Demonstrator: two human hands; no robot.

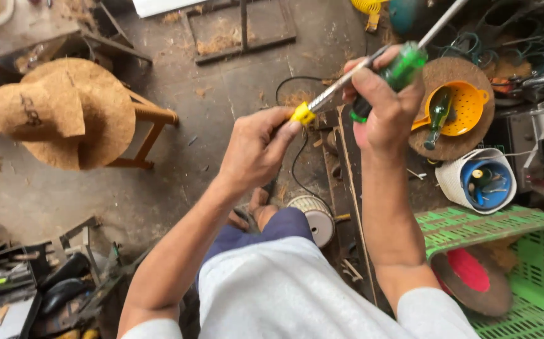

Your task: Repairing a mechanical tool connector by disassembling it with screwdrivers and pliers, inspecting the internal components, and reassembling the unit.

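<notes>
At frame centre, the left hand (256, 147) pinches a small yellow plastic cap (302, 113); the right hand (386, 103) grips a translucent green-handled screwdriver (402, 68).

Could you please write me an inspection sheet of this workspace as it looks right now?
Surface: grey concrete floor strewn with brown fibre dust.
Job's things: green-handled screwdriver with a yellow tip piece on its shaft.
Clutter: fibre hats on a wooden stool; yellow strainer; white basket; thread spool; green crate; tools lower left.
Hands: right hand grips the green handle; left hand pinches the yellow tip piece.
Cables: black cable across the floor; green wires top right.
Surroundings: metal frame lying at top.
</notes>
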